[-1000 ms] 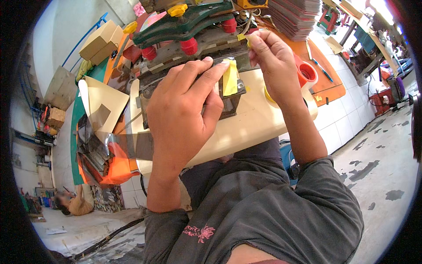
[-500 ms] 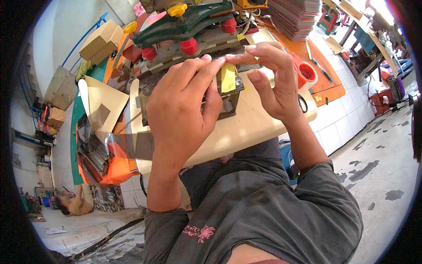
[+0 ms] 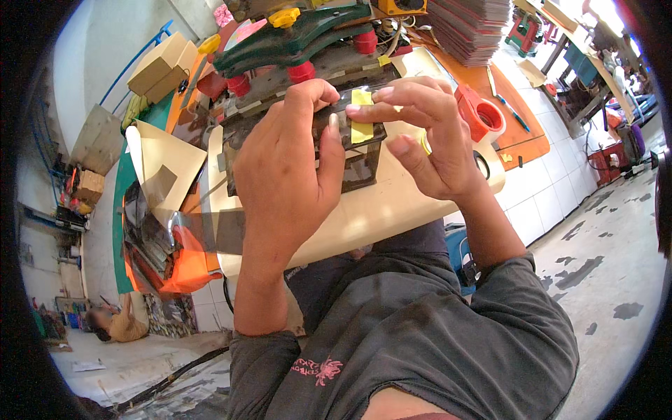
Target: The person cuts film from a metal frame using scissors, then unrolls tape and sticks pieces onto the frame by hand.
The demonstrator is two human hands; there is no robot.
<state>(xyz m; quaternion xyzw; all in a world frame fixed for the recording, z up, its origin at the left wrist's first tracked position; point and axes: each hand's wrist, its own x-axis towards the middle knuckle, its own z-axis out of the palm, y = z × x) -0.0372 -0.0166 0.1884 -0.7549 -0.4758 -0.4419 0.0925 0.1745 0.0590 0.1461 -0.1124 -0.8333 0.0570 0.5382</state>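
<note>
A strip of yellow tape [image 3: 362,127] lies over the edge of a dark, smoky, glossy box-like piece [image 3: 360,166] on the cream board in front of me. My right hand [image 3: 442,143] has its index fingertip on the strip, with thumb and fingers apart. To the left, my left hand [image 3: 285,168] arches over the dark piece, its thumb and index finger separated and nothing visible between them. Its other fingers are partly hidden behind the hand.
Beyond the piece stands a green metal frame [image 3: 301,45] with red feet and yellow knobs. A red tape roll [image 3: 483,115] lies right, near a blue pen [image 3: 514,113]. Dark sheets [image 3: 150,245] rest on orange material at left. A person [image 3: 126,322] is low in the far left background.
Both hands have parted slightly at the fingertips. My left index finger has lifted back from the yellow tape, and my right index finger has come down onto the strip.
</note>
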